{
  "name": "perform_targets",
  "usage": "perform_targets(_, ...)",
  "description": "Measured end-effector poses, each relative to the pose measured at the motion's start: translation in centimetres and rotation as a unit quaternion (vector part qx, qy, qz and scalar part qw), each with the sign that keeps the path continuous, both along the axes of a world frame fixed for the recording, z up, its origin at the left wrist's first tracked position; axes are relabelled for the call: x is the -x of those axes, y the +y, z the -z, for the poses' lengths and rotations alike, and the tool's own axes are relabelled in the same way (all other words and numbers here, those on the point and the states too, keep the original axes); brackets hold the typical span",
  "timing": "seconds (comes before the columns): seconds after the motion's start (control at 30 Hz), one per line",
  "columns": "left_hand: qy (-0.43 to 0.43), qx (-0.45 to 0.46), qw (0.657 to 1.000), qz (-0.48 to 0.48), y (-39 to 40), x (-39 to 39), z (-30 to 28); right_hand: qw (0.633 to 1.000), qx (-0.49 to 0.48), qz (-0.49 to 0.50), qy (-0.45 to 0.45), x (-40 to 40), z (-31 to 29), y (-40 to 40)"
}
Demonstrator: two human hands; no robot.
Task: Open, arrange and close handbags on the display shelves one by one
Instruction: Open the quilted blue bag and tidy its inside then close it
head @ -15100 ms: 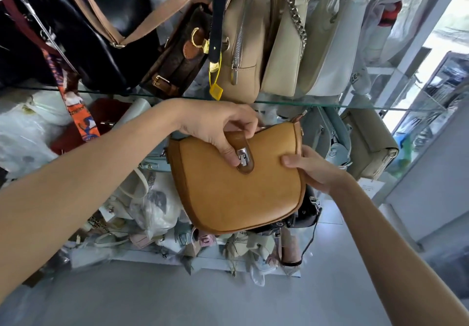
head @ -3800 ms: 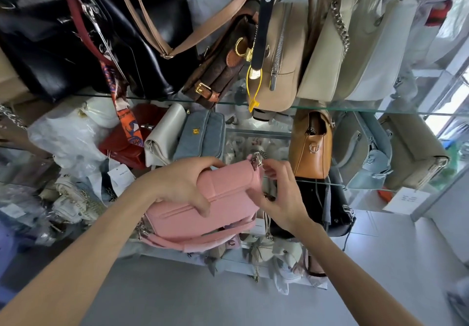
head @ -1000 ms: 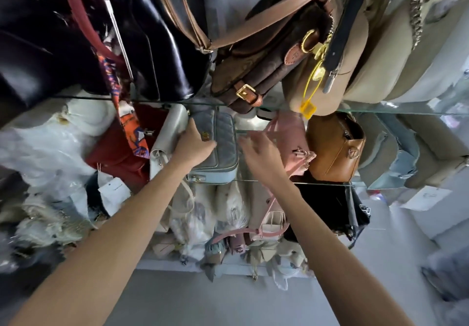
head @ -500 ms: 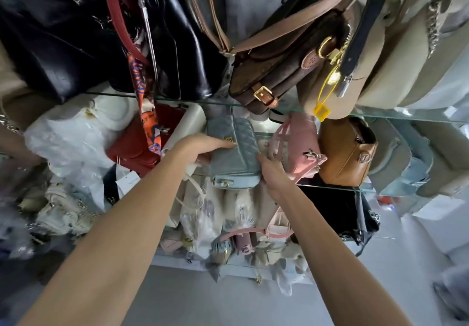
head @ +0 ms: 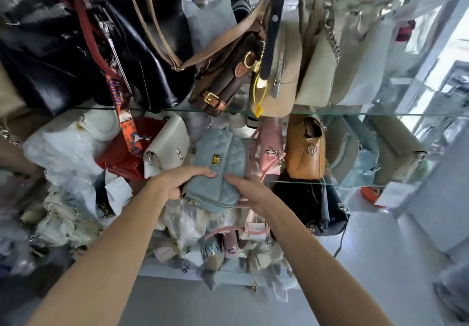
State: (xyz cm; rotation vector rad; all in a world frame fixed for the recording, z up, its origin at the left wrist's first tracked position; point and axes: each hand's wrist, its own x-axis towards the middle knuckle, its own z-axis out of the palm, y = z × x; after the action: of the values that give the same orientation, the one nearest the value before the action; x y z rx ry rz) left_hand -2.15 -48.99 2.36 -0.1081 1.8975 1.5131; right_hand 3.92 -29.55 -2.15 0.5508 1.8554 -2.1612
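Grip: the quilted blue bag is grasped at its near end from both sides, the left hand curled over its left edge, the right hand wrapped round its right and underside.
Why held so: a two-sided hold is judged to suit drawing the bag out of its tight slot without dragging its neighbours.
Bag's place: it is tipped forward over the edge of the middle glass shelf, its gold clasp facing up and seemingly fastened.
Neighbours: the cream bag is pressed against its left, the pink bag against its right; the tan bag is seen further right.
Farther: black bags are crowded on the upper shelf.
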Motion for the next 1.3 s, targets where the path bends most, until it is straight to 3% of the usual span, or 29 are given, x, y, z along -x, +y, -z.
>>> perform_targets(0.37,0.095,0.118,0.978,0.146,-0.2,-5.3,-5.9,0.984,0.164,-0.052,0.046,-6.5,0.8,1.7)
perform_targets(0.5,0.115,0.16,0.963,0.183,0.3,-6.7,-8.2,0.957,0.253,-0.097,0.1,-8.4,1.8,1.6)
perform_targets(0.6,0.17,0.205,0.94,0.212,1.1,-7.2,-10.1,0.94,0.303,-0.063,0.144,-9.5,1.6,1.2)
perform_targets(0.67,0.281,0.244,0.896,0.24,1.7,-7.5,-11.6,0.938,0.31,-0.003,0.157,-10.2,0.7,0.9)
perform_targets(0.8,0.541,0.253,0.749,0.288,1.7,-8.5,-12.2,0.927,0.321,0.069,0.183,-10.6,-1.0,1.0)
perform_targets(0.9,0.67,0.273,0.629,0.283,1.4,-8.6,-11.1,0.923,0.312,0.096,0.204,-10.6,-2.1,0.5)
perform_targets(0.97,0.736,0.265,0.569,0.256,1.4,-8.4,-10.7,0.92,0.311,0.109,0.213,-10.7,-2.8,0.0)
perform_targets(1.13,0.836,0.169,0.485,0.191,1.2,-8.1,-10.1,0.921,0.291,0.122,0.226,-10.8,-3.6,-2.1)
perform_targets(1.23,0.856,0.144,0.473,0.15,1.0,-7.7,-9.7,0.92,0.291,0.127,0.229,-10.9,-3.8,-3.0)
perform_targets(1.3,0.852,0.133,0.486,0.141,1.0,-7.6,-9.6,0.919,0.291,0.135,0.228,-11.0,-3.8,-3.7)
